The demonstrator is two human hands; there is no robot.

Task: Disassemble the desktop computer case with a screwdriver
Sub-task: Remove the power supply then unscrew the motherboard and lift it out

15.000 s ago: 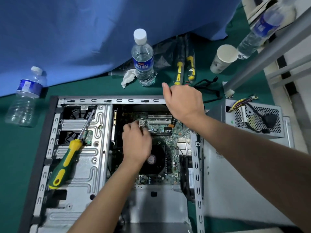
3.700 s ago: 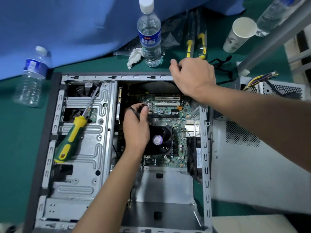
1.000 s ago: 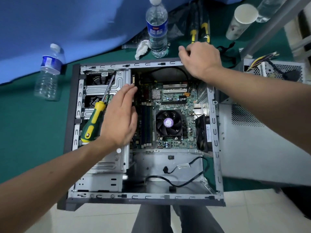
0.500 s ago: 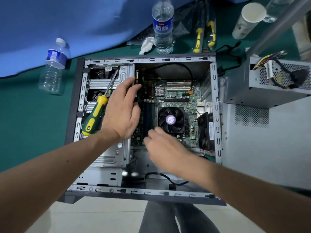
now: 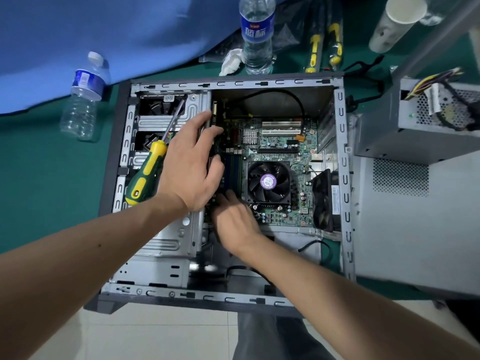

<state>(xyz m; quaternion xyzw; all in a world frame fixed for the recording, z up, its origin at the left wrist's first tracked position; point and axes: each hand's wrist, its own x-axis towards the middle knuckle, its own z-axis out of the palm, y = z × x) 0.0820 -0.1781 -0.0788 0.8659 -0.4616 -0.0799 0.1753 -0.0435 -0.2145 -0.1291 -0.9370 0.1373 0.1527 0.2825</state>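
One open computer case [image 5: 340, 178] lies on the counter [image 5: 52, 190], with one green-and-yellow screwdriver [image 5: 149, 168] on its left bay. Two water bottles [image 5: 83, 97] [image 5: 257, 35] stand at the far side, beside one paper cup [image 5: 394, 24]. One power supply [image 5: 415, 126] sits on the right. Two hands [image 5: 189, 167] [image 5: 233, 219] reach inside.

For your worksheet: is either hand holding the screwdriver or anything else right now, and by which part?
Nobody holds the screwdriver; it lies on the drive cage. The left hand rests open there. Whether the right hand has a grip on anything cannot be told.
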